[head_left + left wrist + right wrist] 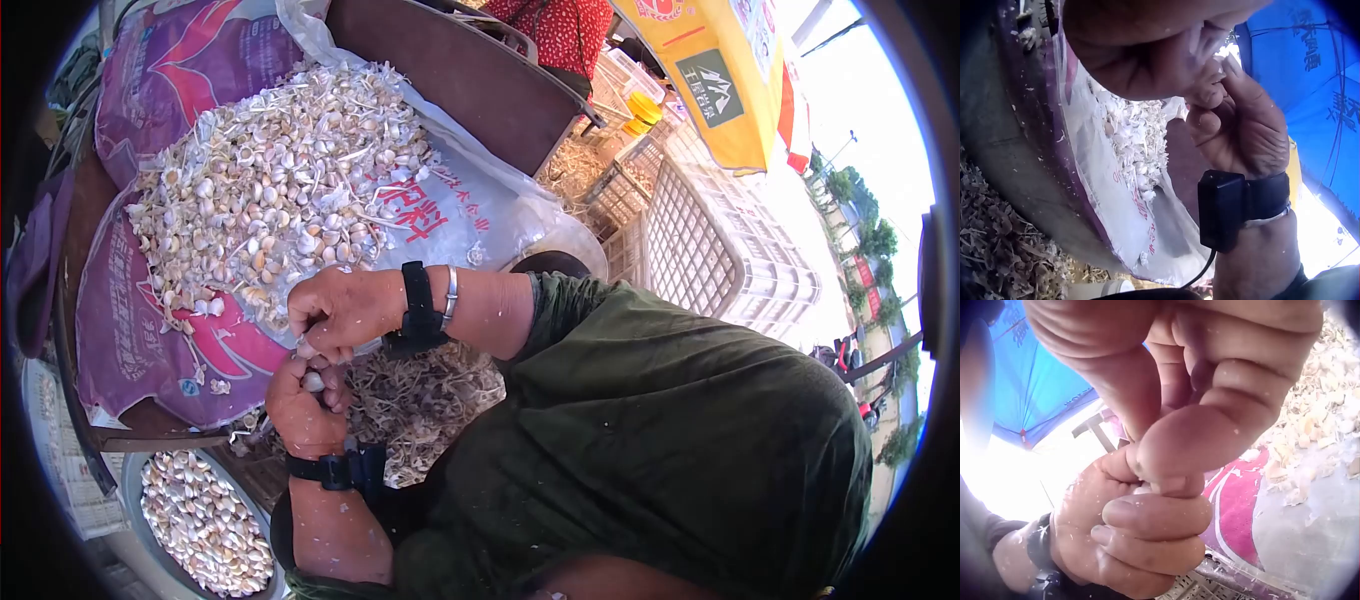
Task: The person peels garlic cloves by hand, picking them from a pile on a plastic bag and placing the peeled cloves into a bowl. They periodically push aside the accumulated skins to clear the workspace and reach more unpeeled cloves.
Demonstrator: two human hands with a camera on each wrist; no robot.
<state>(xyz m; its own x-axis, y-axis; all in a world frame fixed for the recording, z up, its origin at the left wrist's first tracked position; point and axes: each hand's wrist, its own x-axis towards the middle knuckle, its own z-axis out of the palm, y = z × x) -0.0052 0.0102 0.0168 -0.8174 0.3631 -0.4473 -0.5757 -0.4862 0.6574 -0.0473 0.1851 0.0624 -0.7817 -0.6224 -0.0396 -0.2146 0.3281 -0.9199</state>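
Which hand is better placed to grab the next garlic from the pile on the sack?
Likely right. Both pinch the garlic clove, but the right hand sits at the edge of the garlic pile; the left hand is farther off.

The garlic pile (280, 180) is creamy white with tan patches, lying on a white sack (470, 215) printed with red characters. Left of the pile, a purple sack (170, 70) carries pink and red swirls. Below the pile, the right hand (335, 310) wears a black wristband (420, 305) and a silver bangle (451, 297); the left hand (300, 400) wears a black strap (330, 470). The sleeve (680, 430) is olive green. Right of the pile stands a yellow bag (715, 70) with a dark green label.
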